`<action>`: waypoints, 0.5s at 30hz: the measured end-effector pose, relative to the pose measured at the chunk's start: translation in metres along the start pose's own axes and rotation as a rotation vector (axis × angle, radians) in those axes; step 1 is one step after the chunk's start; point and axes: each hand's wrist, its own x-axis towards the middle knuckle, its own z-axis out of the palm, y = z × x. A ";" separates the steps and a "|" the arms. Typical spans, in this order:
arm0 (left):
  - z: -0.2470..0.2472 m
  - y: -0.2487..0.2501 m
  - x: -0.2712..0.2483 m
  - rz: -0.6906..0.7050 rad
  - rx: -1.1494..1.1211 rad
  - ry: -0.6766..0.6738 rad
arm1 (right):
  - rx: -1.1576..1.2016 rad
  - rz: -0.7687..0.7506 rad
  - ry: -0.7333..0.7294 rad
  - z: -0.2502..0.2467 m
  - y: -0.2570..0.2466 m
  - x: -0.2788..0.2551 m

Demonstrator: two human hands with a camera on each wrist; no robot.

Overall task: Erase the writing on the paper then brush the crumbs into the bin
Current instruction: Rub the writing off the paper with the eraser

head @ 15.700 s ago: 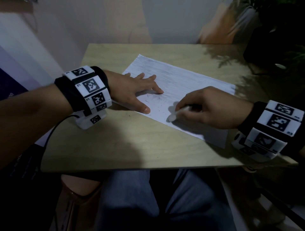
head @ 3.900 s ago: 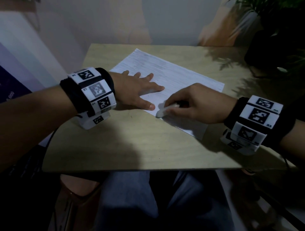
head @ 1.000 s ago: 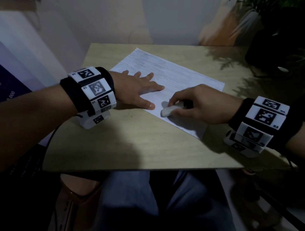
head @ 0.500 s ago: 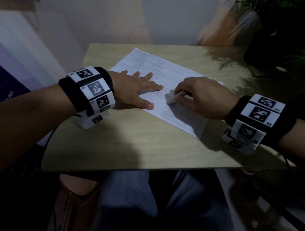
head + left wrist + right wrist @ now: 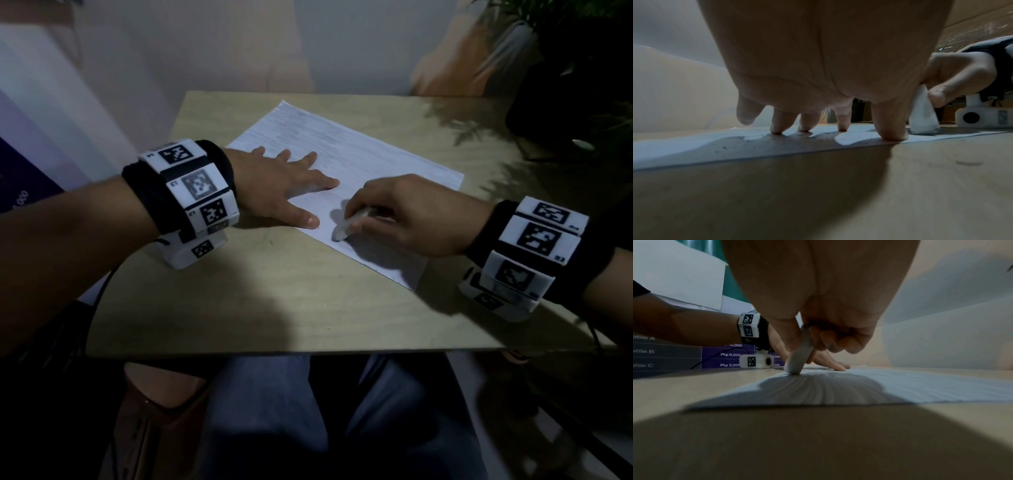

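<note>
A white lined paper [image 5: 359, 161] lies slanted on the wooden table [image 5: 274, 301]. My left hand [image 5: 284, 188] lies flat on the sheet's near-left part, fingers spread, holding it down; the fingertips [image 5: 891, 133] press the paper [image 5: 684, 149]. My right hand [image 5: 404, 219] pinches a white eraser [image 5: 346, 228] and presses its tip onto the sheet near the front edge, just right of the left thumb. The eraser [image 5: 799, 358] stands tilted on the paper [image 5: 920, 389], and the eraser [image 5: 923, 118] also shows in the left wrist view. Small dark crumbs [image 5: 818, 138] dot the sheet by my left fingers. No bin is in view.
A dark potted plant [image 5: 579, 78] stands at the table's far right corner. A purple printed board [image 5: 729, 355] leans beyond the left edge. My legs [image 5: 308, 418] are under the front edge. Bare tabletop stretches in front of the sheet.
The right hand has drawn the eraser back toward me, from beside the left index fingertip to near the paper's front edge. The left hand has stayed flat on the sheet.
</note>
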 end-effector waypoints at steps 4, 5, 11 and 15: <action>0.000 -0.001 0.001 0.000 -0.004 -0.005 | -0.162 0.098 0.107 -0.001 0.008 0.005; 0.001 -0.001 0.001 0.000 -0.002 -0.006 | -0.190 0.099 0.121 -0.001 0.008 0.004; 0.000 -0.001 0.001 -0.002 0.011 -0.006 | 0.017 -0.025 -0.015 0.001 -0.006 -0.001; 0.001 -0.002 0.003 0.000 0.007 -0.008 | -0.141 0.087 0.105 -0.001 0.004 0.006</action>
